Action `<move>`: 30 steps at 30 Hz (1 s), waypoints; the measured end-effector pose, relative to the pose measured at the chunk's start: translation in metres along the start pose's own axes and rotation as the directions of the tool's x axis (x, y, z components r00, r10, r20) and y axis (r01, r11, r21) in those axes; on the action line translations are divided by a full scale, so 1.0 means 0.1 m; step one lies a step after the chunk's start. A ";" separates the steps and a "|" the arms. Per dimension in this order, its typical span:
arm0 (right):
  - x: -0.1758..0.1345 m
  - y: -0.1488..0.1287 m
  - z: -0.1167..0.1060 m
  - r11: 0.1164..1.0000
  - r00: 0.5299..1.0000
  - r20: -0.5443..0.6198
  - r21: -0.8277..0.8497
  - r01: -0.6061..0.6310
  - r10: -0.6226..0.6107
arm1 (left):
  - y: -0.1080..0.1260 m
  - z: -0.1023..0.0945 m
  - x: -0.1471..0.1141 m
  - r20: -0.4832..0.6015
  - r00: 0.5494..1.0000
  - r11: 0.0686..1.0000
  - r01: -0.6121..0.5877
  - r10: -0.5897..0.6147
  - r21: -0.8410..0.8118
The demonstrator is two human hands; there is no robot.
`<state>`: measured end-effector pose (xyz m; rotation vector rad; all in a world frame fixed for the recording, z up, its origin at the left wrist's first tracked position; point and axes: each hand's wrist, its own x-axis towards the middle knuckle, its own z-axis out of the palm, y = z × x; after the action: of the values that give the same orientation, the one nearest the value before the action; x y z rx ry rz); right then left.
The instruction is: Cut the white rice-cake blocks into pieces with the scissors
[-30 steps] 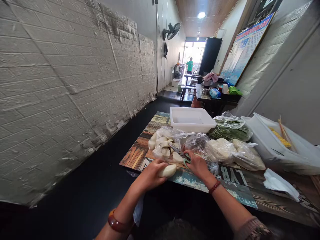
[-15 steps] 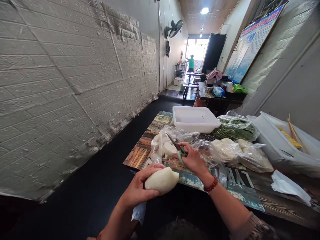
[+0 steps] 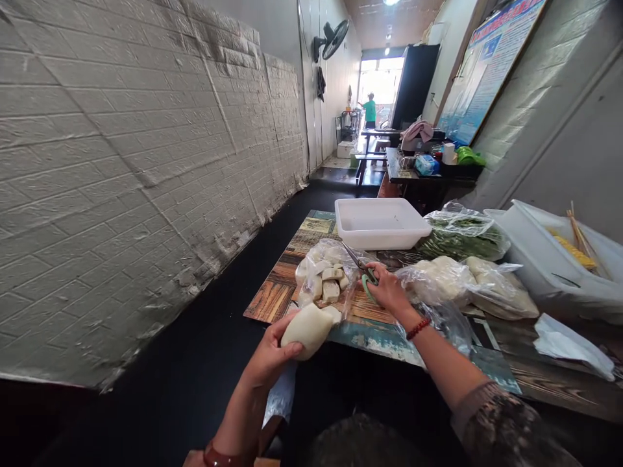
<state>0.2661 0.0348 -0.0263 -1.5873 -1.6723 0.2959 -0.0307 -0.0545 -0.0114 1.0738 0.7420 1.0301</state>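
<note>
My left hand [image 3: 275,353] grips a smooth, cream-white oblong piece of food [image 3: 307,329] with an uneven far end, held in front of the table's near edge. Its exact kind I cannot tell. In my right hand [image 3: 389,288] is a pair of scissors [image 3: 368,275] with green handles, the blades pointing up and to the left. Beyond the left hand lies a clear plastic bag [image 3: 311,256], with several pale cut chunks [image 3: 331,290] showing at its mouth. The scissor blades are close to the right side of this bag.
A white plastic tub [image 3: 382,240] stands at the table's far side. To its right are a bag of green leaves [image 3: 467,237], bags of pale food [image 3: 438,279], a white bin [image 3: 545,259] and a crumpled tissue [image 3: 574,344]. A person [image 3: 370,110] stands near the distant doorway.
The scissors and my right hand have moved a little right, away from the bag. More cut chunks show in the bag now. The left hand still holds the oblong piece, its far end tilted up.
</note>
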 end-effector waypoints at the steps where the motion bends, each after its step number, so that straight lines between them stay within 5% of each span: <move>1: 0.01 0.07 0.02 1.000 1.000 -0.011 -0.004 -0.015 0.015 | -0.05 0.02 0.02 0.012 0.999 0.999 0.034 -0.034 -0.008; 9: 0.24 0.43 0.12 0.997 0.999 -0.029 0.071 -0.037 0.039 | -0.24 0.24 0.31 0.025 0.995 0.995 0.097 -0.097 -0.006; 14: 0.61 0.29 -0.03 0.987 0.998 -0.058 0.158 0.022 -0.013 | -0.27 0.36 0.64 -0.029 0.996 0.997 0.080 -0.080 0.003; 18: 0.68 0.04 -0.29 0.954 0.997 -0.046 0.289 0.076 -0.065 | -0.28 0.34 0.62 -0.022 0.996 0.996 0.083 -0.084 -0.013; 22: 0.46 -0.17 -0.38 0.749 0.995 0.086 0.662 -0.027 -0.041 | -0.26 0.32 0.45 -0.033 0.995 0.995 0.087 -0.089 -0.058; 24: 0.30 -0.25 -0.28 0.692 0.981 0.184 0.716 -0.098 -0.052 | -0.24 0.32 0.37 -0.052 0.995 0.994 0.080 -0.084 -0.080; 30: 0.16 -0.30 0.16 0.962 0.964 0.221 0.258 0.086 -0.146 | -0.11 0.26 0.10 -0.108 0.992 0.996 0.065 -0.071 -0.054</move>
<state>0.2348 0.0494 -0.0108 -1.3027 -1.8229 0.6298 -0.0009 -0.0556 -0.0131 0.9483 0.8322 1.0508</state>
